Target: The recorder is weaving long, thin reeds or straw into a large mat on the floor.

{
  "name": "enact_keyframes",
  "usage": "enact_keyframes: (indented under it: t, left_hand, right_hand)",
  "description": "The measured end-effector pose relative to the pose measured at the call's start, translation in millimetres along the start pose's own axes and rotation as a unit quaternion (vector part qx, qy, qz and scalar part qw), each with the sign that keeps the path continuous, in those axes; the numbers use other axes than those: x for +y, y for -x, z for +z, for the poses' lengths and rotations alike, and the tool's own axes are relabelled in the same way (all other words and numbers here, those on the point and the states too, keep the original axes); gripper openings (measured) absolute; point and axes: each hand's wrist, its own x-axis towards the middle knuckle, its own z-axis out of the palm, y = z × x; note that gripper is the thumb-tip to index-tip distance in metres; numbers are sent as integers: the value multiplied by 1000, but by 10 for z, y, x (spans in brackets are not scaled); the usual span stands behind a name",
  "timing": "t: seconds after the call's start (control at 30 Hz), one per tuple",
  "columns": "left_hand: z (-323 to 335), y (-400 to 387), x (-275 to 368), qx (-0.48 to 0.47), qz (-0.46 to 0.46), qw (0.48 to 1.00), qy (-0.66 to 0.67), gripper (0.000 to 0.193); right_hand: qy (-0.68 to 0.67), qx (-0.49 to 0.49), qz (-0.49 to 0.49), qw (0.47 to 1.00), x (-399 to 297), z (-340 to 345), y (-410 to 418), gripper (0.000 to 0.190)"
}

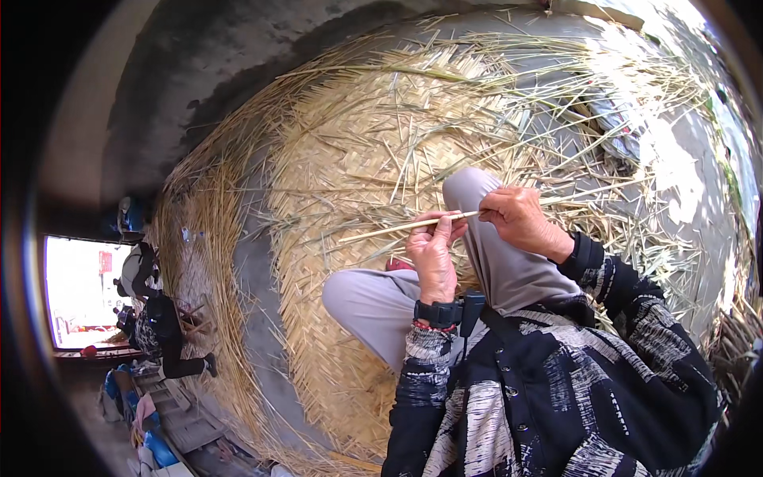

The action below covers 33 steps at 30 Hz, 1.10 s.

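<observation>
A pale reed stalk (381,230) lies across both of my hands, above my bent knees. My left hand (433,253) holds it between thumb and fingers near its middle. Pinched in my right hand (514,216), the stalk runs on behind the fingers, and a thinner length seems to come out on the far side. A joint in the stalk shows between the two hands. Under me spreads a woven reed mat (325,173) with a herringbone pattern, strewn with loose stalks and peeled strips.
Long reed stalks (223,250) lie in a band along the left. More stalks and leaves (632,77) cover the sunlit floor at upper right, around a grey cloth or bag (614,122). People (158,328) are near a bright doorway (77,292). A wooden ladder-like frame (185,423) lies at lower left.
</observation>
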Motion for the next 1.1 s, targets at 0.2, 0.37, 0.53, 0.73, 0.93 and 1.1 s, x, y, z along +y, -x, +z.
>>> enact_keyframes:
  t: [0.2,0.37,0.53,0.73,0.93,1.1]
  left_hand:
    - [106,36,-76,7,5,1000,-23,3]
    - [165,23,-89,25,14,999,-32,4]
    - [338,-17,-80,25,37,997,-60,3]
    - [408,-50,-140,57,17,997,-44,4]
    - [318,-21,-135,77,5,997,-1,7]
    - [171,-101,-172,100,1,995,-7,8]
  right_hand:
    - [-9,16,9,1000,-60,74,4,6]
    - [-51,100,7,994,-111,94,-8,8]
    - [-33,151,-23,988,-30,75,2,10]
    - [20,223,-72,972,-61,-101,-73,10]
    - [24,402,-12,915,-6,-717,-389,6]
    - [194,527,-12,828,174,-1252,-211,9]
